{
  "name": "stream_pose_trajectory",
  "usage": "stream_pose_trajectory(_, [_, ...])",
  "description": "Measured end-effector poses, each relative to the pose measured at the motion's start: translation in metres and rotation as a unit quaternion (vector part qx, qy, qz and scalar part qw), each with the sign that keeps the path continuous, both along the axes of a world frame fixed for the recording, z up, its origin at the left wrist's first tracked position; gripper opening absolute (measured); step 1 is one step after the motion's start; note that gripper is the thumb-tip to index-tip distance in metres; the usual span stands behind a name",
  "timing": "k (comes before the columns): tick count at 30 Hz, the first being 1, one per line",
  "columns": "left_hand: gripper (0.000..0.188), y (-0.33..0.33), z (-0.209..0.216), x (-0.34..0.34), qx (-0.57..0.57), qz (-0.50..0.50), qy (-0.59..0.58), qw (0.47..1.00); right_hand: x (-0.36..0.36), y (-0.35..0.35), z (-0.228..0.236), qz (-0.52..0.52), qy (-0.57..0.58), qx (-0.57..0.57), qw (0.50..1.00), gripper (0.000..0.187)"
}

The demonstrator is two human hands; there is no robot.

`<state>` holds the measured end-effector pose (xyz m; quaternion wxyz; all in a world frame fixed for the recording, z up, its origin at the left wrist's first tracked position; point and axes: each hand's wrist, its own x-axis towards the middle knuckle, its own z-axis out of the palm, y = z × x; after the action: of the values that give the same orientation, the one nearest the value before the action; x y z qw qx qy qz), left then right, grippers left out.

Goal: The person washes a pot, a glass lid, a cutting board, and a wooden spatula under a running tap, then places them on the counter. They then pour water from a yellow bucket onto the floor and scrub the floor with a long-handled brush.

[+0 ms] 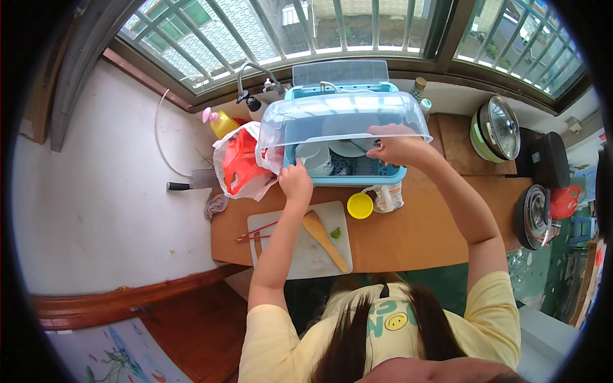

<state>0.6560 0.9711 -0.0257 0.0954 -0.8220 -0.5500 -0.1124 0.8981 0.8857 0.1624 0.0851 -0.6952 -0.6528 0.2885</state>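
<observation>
A blue dish-drainer box (389, 175) stands at the back of the wooden counter (415, 230), with pale bowls and plates (332, 153) inside. Its clear plastic lid (338, 115) is tilted up over the box. My left hand (295, 180) grips the lid's front left edge. My right hand (399, 148) holds the front edge further right, fingers curled over the rim. Both arms reach forward over the counter.
A white cutting board (300, 252) near the counter's front carries a wooden spatula (324, 239) and red chopsticks (255, 233). A yellow round lid (360, 205), a red-and-white plastic bag (239, 163), a yellow bottle (222, 122), a cleaver (191, 184), a faucet (255, 80), and pots (498, 127) and a stove (533, 217) at right.
</observation>
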Motion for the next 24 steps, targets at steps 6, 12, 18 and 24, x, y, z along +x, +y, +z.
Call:
stream_pose_trajectory(6, [0.04, -0.021, 0.019, 0.021, -0.041, -0.017, 0.076, 0.996, 0.009, -0.004, -0.021, 0.028, -0.044, 0.047, 0.998, 0.027])
stream_pose_trajectory(12, [0.03, -0.064, 0.089, -0.003, -0.248, -0.159, -0.159, 0.942, 0.008, -0.02, -0.035, 0.027, -0.029, -0.083, 0.996, 0.026])
stream_pose_trajectory(18, [0.026, -0.076, -0.069, -0.174, -0.166, 0.072, 0.156, 0.971, -0.001, -0.033, -0.031, 0.009, 0.0, -0.099, 0.995, 0.033])
stream_pose_trajectory(24, [0.023, -0.06, -0.15, -0.241, -0.055, 0.029, 0.182, 0.981, 0.011, -0.032, -0.054, 0.034, -0.043, -0.05, 0.997, 0.033])
